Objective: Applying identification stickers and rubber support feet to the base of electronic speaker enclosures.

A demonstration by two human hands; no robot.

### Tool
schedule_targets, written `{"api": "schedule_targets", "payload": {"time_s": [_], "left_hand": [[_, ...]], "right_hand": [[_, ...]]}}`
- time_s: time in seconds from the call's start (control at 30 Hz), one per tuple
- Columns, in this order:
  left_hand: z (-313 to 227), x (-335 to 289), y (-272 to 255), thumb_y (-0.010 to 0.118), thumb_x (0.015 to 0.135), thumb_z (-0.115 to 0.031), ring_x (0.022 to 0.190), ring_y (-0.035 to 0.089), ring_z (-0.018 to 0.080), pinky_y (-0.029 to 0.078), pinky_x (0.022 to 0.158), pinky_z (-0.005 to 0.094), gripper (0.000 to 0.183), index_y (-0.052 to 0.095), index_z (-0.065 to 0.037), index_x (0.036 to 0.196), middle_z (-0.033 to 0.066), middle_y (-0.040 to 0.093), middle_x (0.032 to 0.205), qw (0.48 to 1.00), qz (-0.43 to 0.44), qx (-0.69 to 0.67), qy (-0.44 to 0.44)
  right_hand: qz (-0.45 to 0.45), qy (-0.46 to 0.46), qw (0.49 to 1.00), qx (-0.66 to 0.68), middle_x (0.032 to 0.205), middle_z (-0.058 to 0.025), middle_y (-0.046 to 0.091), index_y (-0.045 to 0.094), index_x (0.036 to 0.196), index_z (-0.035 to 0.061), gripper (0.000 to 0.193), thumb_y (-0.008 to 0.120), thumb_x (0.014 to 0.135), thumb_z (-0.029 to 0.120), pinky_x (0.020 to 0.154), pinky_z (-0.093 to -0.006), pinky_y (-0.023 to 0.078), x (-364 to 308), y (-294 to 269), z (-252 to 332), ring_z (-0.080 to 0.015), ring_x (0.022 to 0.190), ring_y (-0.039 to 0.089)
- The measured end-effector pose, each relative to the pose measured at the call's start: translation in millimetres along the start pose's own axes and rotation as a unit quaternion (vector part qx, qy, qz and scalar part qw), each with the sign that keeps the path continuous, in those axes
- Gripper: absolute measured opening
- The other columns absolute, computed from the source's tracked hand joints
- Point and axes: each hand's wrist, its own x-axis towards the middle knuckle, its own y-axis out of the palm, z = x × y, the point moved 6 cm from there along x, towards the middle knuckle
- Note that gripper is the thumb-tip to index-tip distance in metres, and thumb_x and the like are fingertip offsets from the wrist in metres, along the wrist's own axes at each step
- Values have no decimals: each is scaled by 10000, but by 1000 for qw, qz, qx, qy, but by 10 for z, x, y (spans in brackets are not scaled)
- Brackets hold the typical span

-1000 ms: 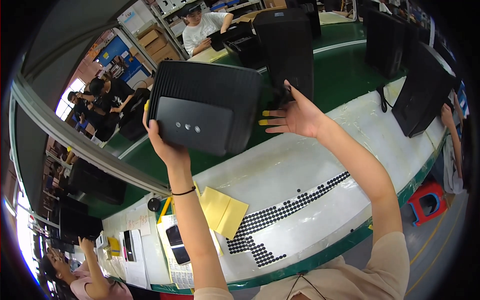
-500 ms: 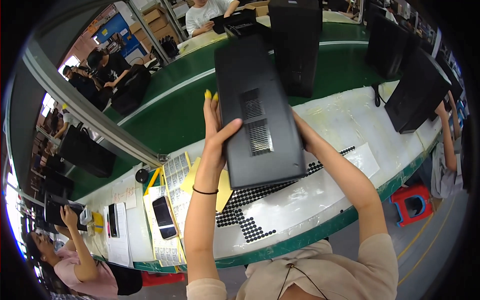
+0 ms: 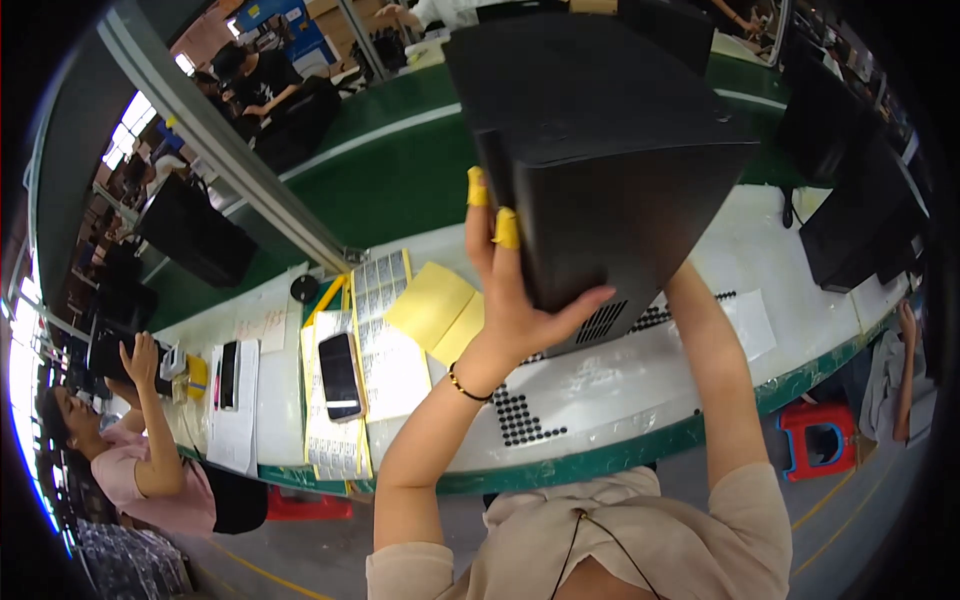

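A large black computer case is held up, tilted, over the white work surface. Its side with a slotted vent shows low down. My left hand grips the case's left side, thumb across the vented side and yellow tape on two fingertips. Under the right side of the case, my right hand supports it; its fingers are hidden behind the case. Below lies a sheet of round black stick-on pads, partly covered by the case.
Left of my arm lie a phone, label sheets and a yellow paper. A metal post rises beyond them. Other black cases stand to the right. A green conveyor belt runs behind. Co-workers sit at both sides.
The case has been tipped and turned, raising its near end, so the vents now face down toward the table. My left hand has shifted right with it, and the view has moved slightly.
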Motion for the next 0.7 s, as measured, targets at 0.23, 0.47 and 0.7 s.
{"api": "schedule_targets", "payload": {"time_s": [0.23,0.47,0.7], "left_hand": [[-157,-30,-229,787,760,-197,1355,287,450,339,1063,454,837,307,-33,1425,272,195,1482,987,106,-24,-115],[-738,-1431,-1296,574,897,-71,812,664,198,507,725,304,100,636,-10,945,116,672,877,655,551,-193,-480],[-2256,-3995,-2112,618,858,-217,730,606,105,505,650,260,285,648,-21,1062,48,680,893,309,620,-408,-594]], "right_hand": [[21,57,993,97,1390,-123,422,413,1391,58,480,504,964,260,1059,-358,321,7,-42,-563,-245,1257,414],[32,289,892,346,1173,-82,595,478,1281,11,406,599,898,69,907,-327,449,-415,-1035,10,-176,1044,571],[145,132,954,229,1439,-171,350,336,1422,60,807,689,709,-73,1123,-372,258,-940,-972,-21,-305,1365,316]]}}
